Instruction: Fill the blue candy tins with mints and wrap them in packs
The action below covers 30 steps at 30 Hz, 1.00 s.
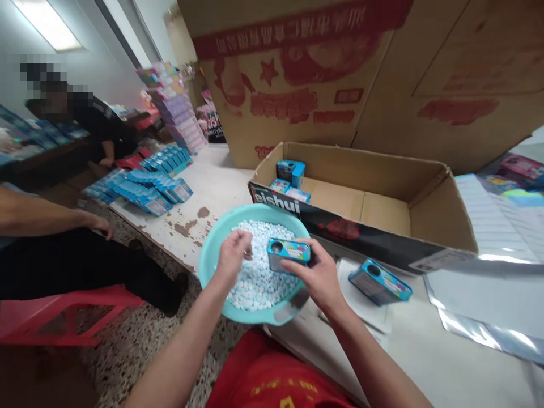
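Note:
My right hand (319,273) grips a small blue box (288,253) with a round hole in its top, held over a teal bowl (211,248) full of small white and pale blue candies (259,277). My left hand (233,251) hovers over the candies with its fingers pinched together; whatever it holds is too small to make out. Another small blue box (379,281) lies on white paper to the right. An open cardboard box (374,209) behind the bowl holds a few more blue boxes (291,178) in its far left corner.
A big cardboard carton (361,73) stands behind. Rows of blue boxes (144,184) cover the worn white table (204,192) at left. Two other people sit at left; one person's arm (51,218) rests near a red stool (59,317). Silver sheets (488,306) lie at right.

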{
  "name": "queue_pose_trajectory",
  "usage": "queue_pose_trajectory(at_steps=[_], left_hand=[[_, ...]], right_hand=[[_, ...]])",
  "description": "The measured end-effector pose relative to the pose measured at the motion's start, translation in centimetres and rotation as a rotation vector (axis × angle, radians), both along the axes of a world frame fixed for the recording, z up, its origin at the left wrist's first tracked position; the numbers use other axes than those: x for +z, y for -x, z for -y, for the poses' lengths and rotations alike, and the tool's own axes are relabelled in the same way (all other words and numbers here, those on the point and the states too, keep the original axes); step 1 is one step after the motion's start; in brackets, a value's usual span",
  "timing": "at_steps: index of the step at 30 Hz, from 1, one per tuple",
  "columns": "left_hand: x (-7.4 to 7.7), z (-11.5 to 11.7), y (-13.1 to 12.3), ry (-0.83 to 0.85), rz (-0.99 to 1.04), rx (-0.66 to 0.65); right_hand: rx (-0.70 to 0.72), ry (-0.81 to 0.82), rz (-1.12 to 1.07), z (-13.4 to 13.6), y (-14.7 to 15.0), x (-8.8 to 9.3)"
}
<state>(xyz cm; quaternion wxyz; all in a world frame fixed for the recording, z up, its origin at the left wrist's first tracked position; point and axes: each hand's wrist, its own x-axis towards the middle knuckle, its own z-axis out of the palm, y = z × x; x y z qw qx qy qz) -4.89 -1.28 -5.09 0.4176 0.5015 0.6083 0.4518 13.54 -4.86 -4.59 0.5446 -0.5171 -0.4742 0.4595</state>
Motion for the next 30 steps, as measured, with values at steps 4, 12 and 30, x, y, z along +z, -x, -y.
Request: queue_pose_trajectory(at_steps=[4, 12, 30], left_hand=[[-1.8, 2.3, 0.4, 0.019, -0.813, -0.410], [-1.3, 4.1, -0.9, 0.179, -1.160, -0.684], [-1.1, -0.3, 1.0, 0.279, 0.257, -0.004]], right_hand=[[-0.025, 0.015, -0.054, 0.6, -1.3, 1.1], [-0.096, 0.000, -0.047, 2.2, -2.5, 1.7], [-1.114, -0.076, 0.156, 13.8, -17.3, -0.4]])
